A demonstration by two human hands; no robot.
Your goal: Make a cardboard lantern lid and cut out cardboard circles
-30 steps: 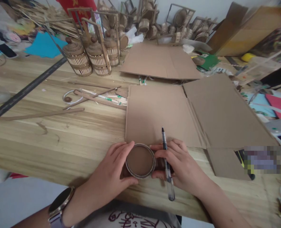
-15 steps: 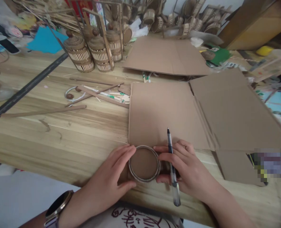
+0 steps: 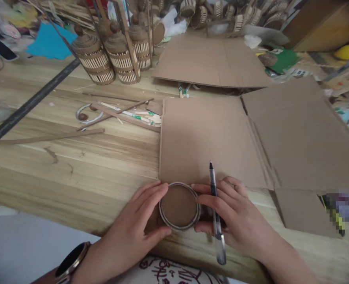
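Observation:
A round cardboard ring [image 3: 180, 228] with a pale rim sits over cardboard at the near edge of the table. My left hand [image 3: 133, 223] grips its left side, fingers at the top and thumb at the bottom. On the opposite side, my right hand [image 3: 241, 215] holds the ring with its fingertips. A black and clear pen [image 3: 212, 179] is also tucked between the fingers of that hand, tip pointing away from me. Just beyond both hands lies a large flat cardboard sheet [image 3: 202, 138], with a folded flap [image 3: 307, 134] spreading to the right.
Several lantern-like cylinders [image 3: 94, 59] of cardboard and sticks stand at the back left. Cardboard strips [image 3: 53, 137] and a white ring [image 3: 77, 114] with brown balls lie left of the sheet. Another cardboard piece [image 3: 204, 59] rests farther back. A blue sheet [image 3: 49, 41] lies far left.
The view has shifted slightly, tilting down a little. Both hands keep their hold on the ring, and the pen stays in my right hand.

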